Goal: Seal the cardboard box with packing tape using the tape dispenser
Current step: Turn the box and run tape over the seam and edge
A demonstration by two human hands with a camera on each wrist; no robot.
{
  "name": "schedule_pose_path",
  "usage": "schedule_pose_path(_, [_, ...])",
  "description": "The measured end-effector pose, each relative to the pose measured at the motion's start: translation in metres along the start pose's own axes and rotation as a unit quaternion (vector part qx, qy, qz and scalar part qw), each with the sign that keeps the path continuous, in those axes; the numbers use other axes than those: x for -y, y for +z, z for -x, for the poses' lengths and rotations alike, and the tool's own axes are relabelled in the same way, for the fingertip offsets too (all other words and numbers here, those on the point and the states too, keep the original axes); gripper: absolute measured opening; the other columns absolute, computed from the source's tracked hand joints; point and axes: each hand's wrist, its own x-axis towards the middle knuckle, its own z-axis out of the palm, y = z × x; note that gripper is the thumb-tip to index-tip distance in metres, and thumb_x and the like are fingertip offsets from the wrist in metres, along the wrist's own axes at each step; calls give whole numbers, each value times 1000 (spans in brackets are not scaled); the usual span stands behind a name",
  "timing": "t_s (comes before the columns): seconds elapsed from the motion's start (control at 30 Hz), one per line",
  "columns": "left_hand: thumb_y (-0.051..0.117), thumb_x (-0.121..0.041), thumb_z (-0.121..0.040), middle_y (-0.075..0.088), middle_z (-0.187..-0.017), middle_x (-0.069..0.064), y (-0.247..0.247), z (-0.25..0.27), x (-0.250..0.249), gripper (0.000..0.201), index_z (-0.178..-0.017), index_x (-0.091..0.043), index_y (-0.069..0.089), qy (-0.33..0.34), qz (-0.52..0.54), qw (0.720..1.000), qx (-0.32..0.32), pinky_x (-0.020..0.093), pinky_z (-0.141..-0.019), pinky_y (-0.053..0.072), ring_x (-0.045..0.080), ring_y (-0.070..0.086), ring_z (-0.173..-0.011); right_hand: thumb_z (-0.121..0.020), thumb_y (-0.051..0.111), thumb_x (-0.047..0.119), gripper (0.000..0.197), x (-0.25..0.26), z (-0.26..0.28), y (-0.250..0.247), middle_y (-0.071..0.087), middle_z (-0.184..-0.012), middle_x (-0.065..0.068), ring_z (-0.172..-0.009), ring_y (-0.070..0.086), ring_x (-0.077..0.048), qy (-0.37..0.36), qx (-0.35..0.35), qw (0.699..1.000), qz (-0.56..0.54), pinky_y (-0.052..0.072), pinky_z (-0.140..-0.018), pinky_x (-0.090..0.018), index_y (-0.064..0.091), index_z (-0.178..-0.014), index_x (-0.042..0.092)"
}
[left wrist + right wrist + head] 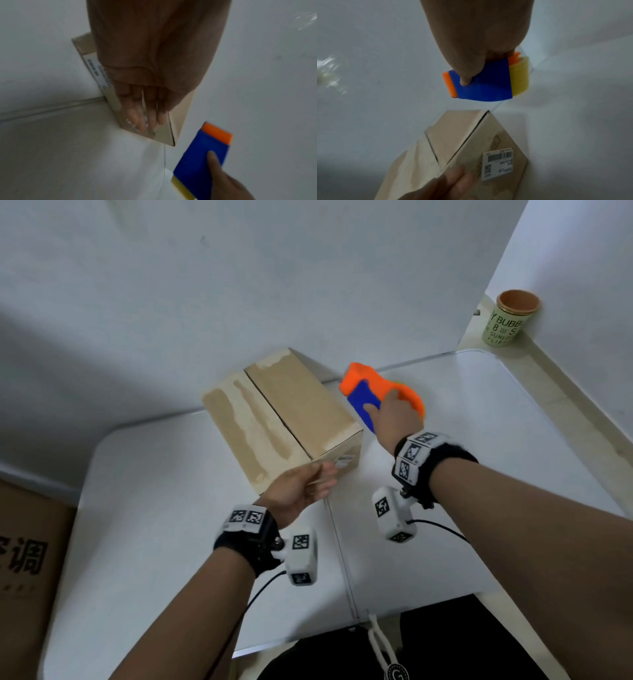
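Note:
A closed cardboard box (281, 412) with worn tape marks and a centre seam stands on the white table (171, 508) against the wall. My left hand (301, 489) lies with straight fingers (137, 115) flat against the box's near end face, beside its barcode label (498, 163). My right hand (394, 412) grips an orange and blue tape dispenser (373, 392) with a yellowish tape roll (520, 75), just right of the box and above the table. The thumb (465, 81) presses on the dispenser's blue plate. The box (462, 148) lies below the dispenser (479, 83) in the right wrist view.
A green paper cup (510, 320) stands on the ledge at the far right. A large brown carton (27, 559) sits beside the table on the left. White walls close off the back and right. The table has a seam (339, 542) down its middle.

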Motion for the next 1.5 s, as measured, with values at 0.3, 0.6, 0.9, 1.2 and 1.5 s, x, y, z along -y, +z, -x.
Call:
schedule_pose_path(0.3, [46,-14,-99,69,-110,-1,3,-33,29,22,-111,-8,63,13,174,980,-100,18,-64,56,17,66,-97,-100,43,36,46,33,-8,16,62,-115,-15,-103,60,-33,-277,98,939,177,35,-68,-34,38,-134,5])
schedule_pose_path(0.6, [54,-9,-94,74,-92,4,-15,-44,35,18,-106,-1,65,-48,189,969,-152,20,-63,58,12,69,-70,-101,40,37,50,37,-6,21,61,-114,-14,-100,61,-32,-283,88,935,194,35,-67,-33,33,-139,5])
schedule_pose_path(0.9, [45,-1,-93,62,-68,6,-65,-7,43,12,-87,-5,54,-104,113,955,-253,18,-47,52,16,64,-53,-101,41,38,49,34,-4,24,62,-111,-12,-94,63,-30,-271,84,943,171,39,-67,-33,33,-137,7])
schedule_pose_path(1.2, [40,-64,-88,49,-133,-3,-80,7,-16,63,-135,-23,48,-1,98,935,-341,60,-99,41,29,49,-125,-100,41,39,43,35,-3,28,64,-105,-13,-90,64,-30,-257,80,952,149,44,-67,-34,40,-127,5])
schedule_pose_path(1.5, [52,-30,-96,56,-128,0,-64,22,-6,29,-122,-42,46,87,12,976,-198,39,-68,59,23,63,-105,-100,40,42,47,26,5,23,66,-105,-16,-91,65,-32,-222,126,959,122,44,-67,-34,41,-124,1])
